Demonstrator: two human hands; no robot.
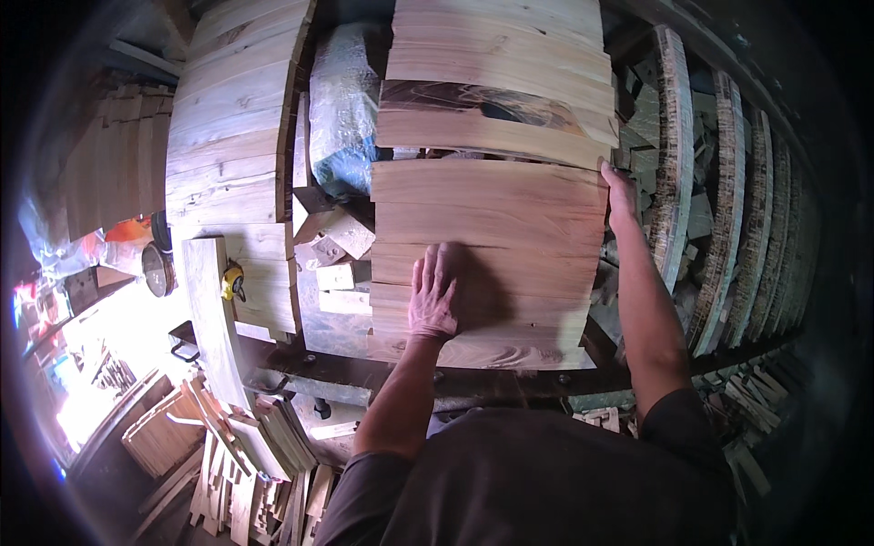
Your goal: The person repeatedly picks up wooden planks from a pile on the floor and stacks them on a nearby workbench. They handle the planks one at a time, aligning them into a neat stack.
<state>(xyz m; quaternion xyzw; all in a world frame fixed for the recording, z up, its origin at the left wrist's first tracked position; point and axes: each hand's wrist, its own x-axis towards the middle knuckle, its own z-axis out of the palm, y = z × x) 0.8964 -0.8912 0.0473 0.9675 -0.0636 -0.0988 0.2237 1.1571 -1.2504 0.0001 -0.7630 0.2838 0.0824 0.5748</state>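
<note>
Pale wooden boards lie side by side in a wide panel in front of me. My left hand (435,296) rests on a lower board (519,273), palm down and fingers stretched out. At the panel's right edge, my right hand (621,193) grips the end of a wooden board (492,187), just below a narrow gap. A fingertip shows at the board's corner, while the other fingers are mostly hidden. Beyond the gap lies a board with a dark streak (428,94), with more pale boards (496,36) above it.
Another board panel (228,136) lies to the left, with a yellow tape measure (233,282) by a leaning plank (208,309). A plastic-wrapped bundle (343,109) sits between the panels. Rough-faced slats (674,155) line the right. Wood offcuts (241,482) stand at lower left.
</note>
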